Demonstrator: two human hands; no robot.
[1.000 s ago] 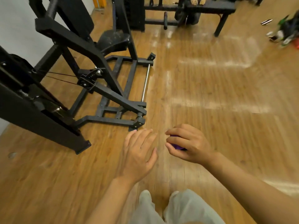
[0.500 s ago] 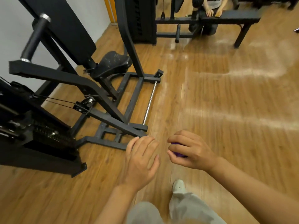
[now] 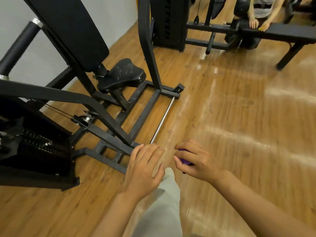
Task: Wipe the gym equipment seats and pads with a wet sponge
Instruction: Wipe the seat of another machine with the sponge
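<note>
- While most of the shot is wooden floor, the black weight machine is the landmark; it fills the left half, and everything below is placed against it.
- Backrest pad of the machine: long black slab, long axis tilted, running from upper left down to lower right, lower end meeting the seat.
- Seat of the machine: black, scuffed with pale marks, wide end pointing right toward the open floor, sits just below the backrest's lower end.
- Flat bench: well apart from the machine, up and to its right, long axis roughly left-right; another person's hands rest on it.
- Foam roller bar: on the machine's upper left, long axis slanting lower left to upper right.
- Chrome rod: along the machine's right base edge, long axis diagonal, far end up right, near end down left.
- Grey trouser leg: below the machine's base corner, between the two arms.
- Left hand: just right of the machine's near base corner, palm down, fingers loose and slightly spread, grasping nothing.
- Right hand: further right of the machine than the left hand, near it but apart, fingers curled tight around the sponge.
- Purple sponge: inside the right hand, off the seat and pads, mostly hidden; only a small purple patch shows between the fingers, so its long axis and facing cannot be told.
</note>
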